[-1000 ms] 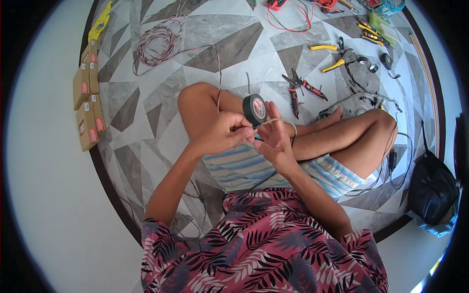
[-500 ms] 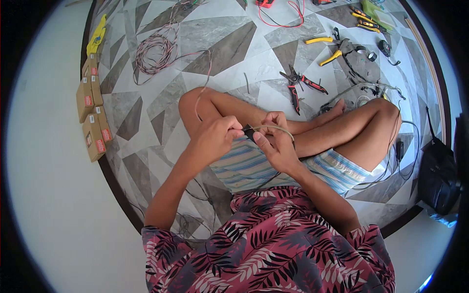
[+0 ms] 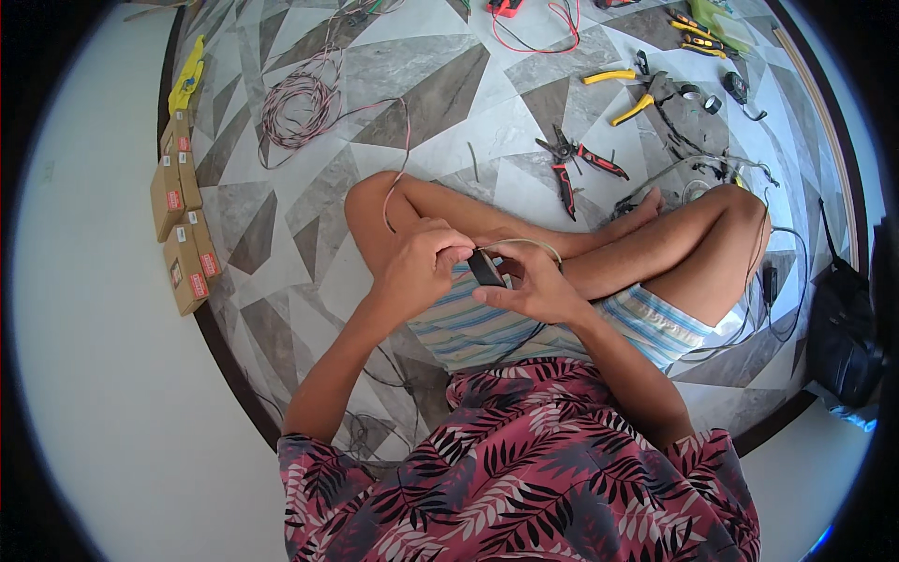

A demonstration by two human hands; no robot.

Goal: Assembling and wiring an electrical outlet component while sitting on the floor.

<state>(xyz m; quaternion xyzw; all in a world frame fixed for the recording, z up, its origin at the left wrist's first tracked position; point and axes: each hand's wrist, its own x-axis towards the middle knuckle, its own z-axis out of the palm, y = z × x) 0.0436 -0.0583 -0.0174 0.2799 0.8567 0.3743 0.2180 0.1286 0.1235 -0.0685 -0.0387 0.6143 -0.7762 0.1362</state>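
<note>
A small black box-shaped device (image 3: 486, 270) is held over my lap by my right hand (image 3: 541, 284). The right thumb stretches out below it and the fingers curl behind it. My left hand (image 3: 417, 265) is closed in a pinch at the device's upper left end; what lies between those fingertips is hidden. A pale yellowish-green wire (image 3: 524, 243) arcs from that end over my right hand. The red-and-black wire (image 3: 400, 175) comes down across my knee and disappears behind my left hand.
Wire strippers (image 3: 565, 159) lie open past my shins, with yellow-handled pliers (image 3: 646, 103) farther right. A coil of wire (image 3: 298, 105) rests at the far left. Cardboard boxes (image 3: 187, 267) line the left wall; a black bag (image 3: 838, 328) stands at right.
The black device has turned so its broad face shows more. My right thumb has moved off its top to below it. The left hand stays pinched at its end.
</note>
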